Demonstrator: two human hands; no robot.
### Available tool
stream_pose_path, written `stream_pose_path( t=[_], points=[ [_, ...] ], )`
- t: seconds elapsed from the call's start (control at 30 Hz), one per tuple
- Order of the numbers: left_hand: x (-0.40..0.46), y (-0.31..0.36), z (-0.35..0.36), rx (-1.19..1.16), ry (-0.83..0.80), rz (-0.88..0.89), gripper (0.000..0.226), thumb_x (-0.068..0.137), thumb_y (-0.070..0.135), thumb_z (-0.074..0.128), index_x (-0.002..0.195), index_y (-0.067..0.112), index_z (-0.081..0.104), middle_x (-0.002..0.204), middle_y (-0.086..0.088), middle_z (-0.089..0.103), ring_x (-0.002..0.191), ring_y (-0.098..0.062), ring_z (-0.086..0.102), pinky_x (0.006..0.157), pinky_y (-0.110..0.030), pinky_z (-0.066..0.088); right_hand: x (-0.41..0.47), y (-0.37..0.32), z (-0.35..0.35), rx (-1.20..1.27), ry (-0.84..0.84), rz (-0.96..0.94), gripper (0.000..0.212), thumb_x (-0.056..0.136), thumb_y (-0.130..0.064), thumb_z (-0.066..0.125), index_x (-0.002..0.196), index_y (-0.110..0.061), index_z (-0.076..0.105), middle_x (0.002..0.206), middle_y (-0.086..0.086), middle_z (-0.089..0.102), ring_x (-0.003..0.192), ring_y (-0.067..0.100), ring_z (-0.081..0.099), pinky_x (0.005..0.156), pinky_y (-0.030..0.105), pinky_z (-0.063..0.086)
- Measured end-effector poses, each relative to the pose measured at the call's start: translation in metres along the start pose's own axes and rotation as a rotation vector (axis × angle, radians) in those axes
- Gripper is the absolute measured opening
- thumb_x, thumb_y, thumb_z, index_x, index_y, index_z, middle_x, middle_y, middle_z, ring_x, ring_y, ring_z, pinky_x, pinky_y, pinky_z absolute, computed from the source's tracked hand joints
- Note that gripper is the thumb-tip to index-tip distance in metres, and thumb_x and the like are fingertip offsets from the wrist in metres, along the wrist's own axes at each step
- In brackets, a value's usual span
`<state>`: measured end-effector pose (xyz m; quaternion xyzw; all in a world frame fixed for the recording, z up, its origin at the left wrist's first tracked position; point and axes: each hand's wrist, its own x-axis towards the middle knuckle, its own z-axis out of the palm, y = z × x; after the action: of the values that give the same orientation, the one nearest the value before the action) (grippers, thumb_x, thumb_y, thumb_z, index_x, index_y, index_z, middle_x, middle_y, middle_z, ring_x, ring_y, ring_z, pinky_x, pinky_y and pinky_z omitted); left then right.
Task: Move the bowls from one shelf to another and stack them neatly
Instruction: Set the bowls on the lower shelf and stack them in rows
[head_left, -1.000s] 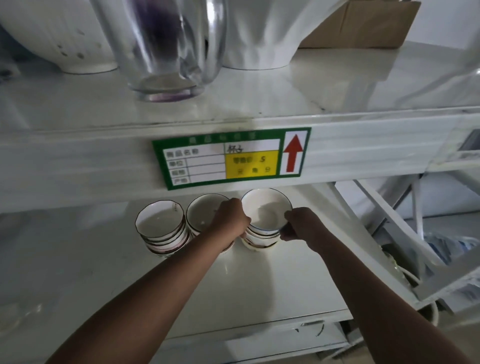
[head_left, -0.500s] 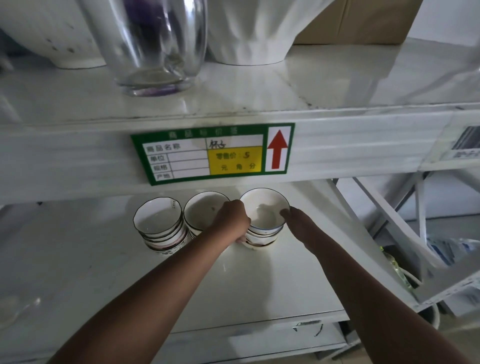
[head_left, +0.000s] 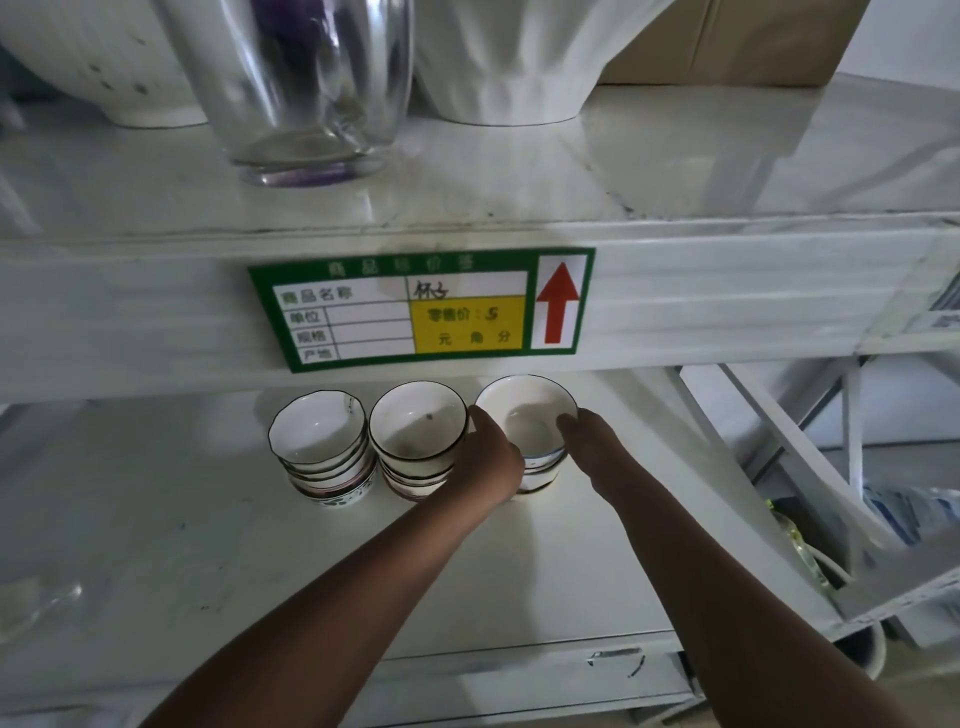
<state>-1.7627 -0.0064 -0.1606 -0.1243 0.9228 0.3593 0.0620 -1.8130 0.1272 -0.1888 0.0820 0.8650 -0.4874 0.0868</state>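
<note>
Three stacks of small white bowls with dark rims stand side by side on the lower shelf (head_left: 363, 571). The left stack (head_left: 322, 452) and the middle stack (head_left: 415, 436) stand untouched. Both my hands hold the right stack (head_left: 524, 415) from either side. My left hand (head_left: 488, 457) curls round its left wall, between the middle and right stacks. My right hand (head_left: 589, 441) wraps the right wall, fingertips at the top bowl's rim. The lower bowls of that stack are mostly hidden behind my hands.
The upper shelf (head_left: 519, 176) carries a clear glass jug (head_left: 306, 88), large white bowls (head_left: 509, 57) and a cardboard box (head_left: 727, 41). A green price label (head_left: 421, 306) is on its front edge. A slanted shelf frame (head_left: 779, 467) and clutter lie to the right.
My right hand has gone from pinching the top bowl's rim to lying along the stack's right side. My left hand has slid slightly forward on the left side. The bowls have not moved.
</note>
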Motion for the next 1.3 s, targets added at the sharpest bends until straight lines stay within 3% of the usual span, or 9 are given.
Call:
stream_pose_path(
  t=[0.2,0.3,0.4,0.5,0.63,0.77,0.97,1.1,1.3],
  points=[
    [-0.001,-0.003,0.004,0.052,-0.008,0.045,0.069,0.097,0.017,0.04,0.15,-0.001,0.0,0.141,-0.023,0.04,0.115,-0.036,0.053,0.087,-0.037,0.045,0.003,0.006,0.0,0.174,-0.033,0.068,0.027,0.094,-0.012,0.041,0.068,-0.018,0.039,0.065,-0.001,0.036,0.056,0.014,0.03,0.052,0.026,0.025],
    [0.0,-0.004,0.003,0.032,-0.009,0.044,0.068,0.096,0.019,0.043,0.15,0.0,0.005,0.142,-0.02,0.04,0.12,-0.034,0.05,0.093,-0.036,0.045,0.002,0.008,0.002,0.262,-0.024,0.075,0.012,0.083,-0.024,0.048,0.078,-0.013,0.047,0.074,0.001,0.043,0.066,0.017,0.039,0.061,0.028,0.033],
    [0.001,-0.007,0.001,-0.006,0.005,0.06,0.06,0.095,0.019,0.046,0.145,-0.001,0.019,0.142,-0.019,0.042,0.126,-0.034,0.046,0.101,-0.04,0.041,0.005,0.012,0.005,0.306,0.01,0.05,0.034,0.081,-0.031,0.053,0.101,-0.005,0.056,0.089,0.004,0.056,0.083,0.02,0.052,0.077,0.035,0.041],
    [0.001,-0.01,-0.001,-0.005,-0.002,0.064,0.058,0.095,0.02,0.046,0.143,-0.001,0.022,0.141,-0.021,0.044,0.125,-0.036,0.047,0.099,-0.039,0.042,0.008,0.016,0.008,0.326,0.018,0.016,0.059,0.067,-0.047,0.051,0.106,-0.003,0.058,0.098,0.01,0.061,0.091,0.025,0.057,0.082,0.039,0.047],
    [0.001,-0.01,-0.002,-0.008,0.007,0.058,0.056,0.094,0.019,0.046,0.141,-0.001,0.025,0.135,-0.021,0.049,0.12,-0.037,0.051,0.091,-0.037,0.042,0.003,0.01,0.009,0.378,0.062,0.022,0.02,0.094,-0.022,0.05,0.09,-0.003,0.053,0.087,0.012,0.053,0.081,0.023,0.049,0.074,0.035,0.04],
    [0.001,-0.009,-0.002,0.029,0.014,0.061,0.056,0.095,0.019,0.044,0.142,-0.003,0.025,0.137,-0.021,0.048,0.123,-0.037,0.049,0.095,-0.038,0.041,0.007,0.008,0.013,0.409,0.101,0.058,0.029,0.098,-0.016,0.044,0.07,-0.01,0.045,0.071,0.005,0.042,0.066,0.018,0.039,0.062,0.029,0.032],
    [0.002,-0.002,-0.003,0.075,0.013,0.035,0.053,0.095,0.015,0.04,0.142,-0.006,0.024,0.135,-0.022,0.049,0.12,-0.036,0.051,0.089,-0.036,0.043,0.01,-0.001,0.015,0.5,0.135,0.152,0.026,0.1,-0.026,0.037,0.099,-0.011,0.058,0.098,0.008,0.057,0.094,0.025,0.053,0.088,0.038,0.045],
    [0.003,0.002,-0.005,0.093,0.0,0.015,0.052,0.095,0.013,0.038,0.14,-0.009,0.025,0.134,-0.025,0.049,0.119,-0.037,0.052,0.089,-0.036,0.044,0.014,-0.007,0.015,0.513,0.183,0.209,0.026,0.098,-0.025,0.039,0.083,-0.011,0.055,0.086,0.008,0.051,0.084,0.026,0.047,0.066,0.029,0.037],
    [0.001,0.001,-0.006,0.023,0.006,-0.005,0.055,0.095,0.017,0.04,0.142,-0.006,0.024,0.129,-0.024,0.053,0.115,-0.037,0.055,0.086,-0.036,0.044,0.014,-0.008,0.014,0.512,0.178,0.22,0.029,0.096,-0.026,0.038,0.074,-0.014,0.052,0.084,0.008,0.052,0.081,0.026,0.048,0.073,0.033,0.037]
  ],
)
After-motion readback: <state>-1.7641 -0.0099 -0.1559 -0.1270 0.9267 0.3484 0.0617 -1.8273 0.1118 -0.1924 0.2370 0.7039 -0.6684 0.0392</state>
